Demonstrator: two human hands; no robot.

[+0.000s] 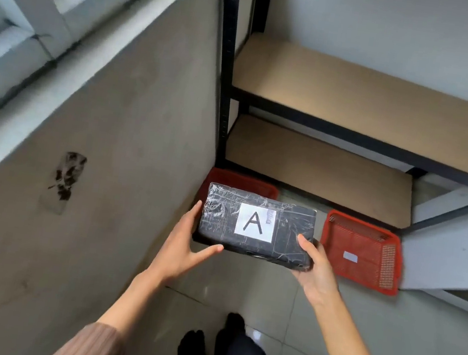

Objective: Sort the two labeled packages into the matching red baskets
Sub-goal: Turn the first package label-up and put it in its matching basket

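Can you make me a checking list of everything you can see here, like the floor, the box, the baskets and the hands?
Surface: glossy tiled floor, bare where it shows.
Job's things: black wrapped package with a white label reading A, held above the floor; left red basket mostly hidden behind it; right red basket on the floor, holding only a small white tag. Second package: nothing seen.
Clutter: dark stain on the concrete wall.
Grips: left hand and right hand each hold one end of the package.
Cables: nothing seen.
Surroundings: black metal rack with two bare wooden shelves, window frame at upper left, the person's dark shoes below.
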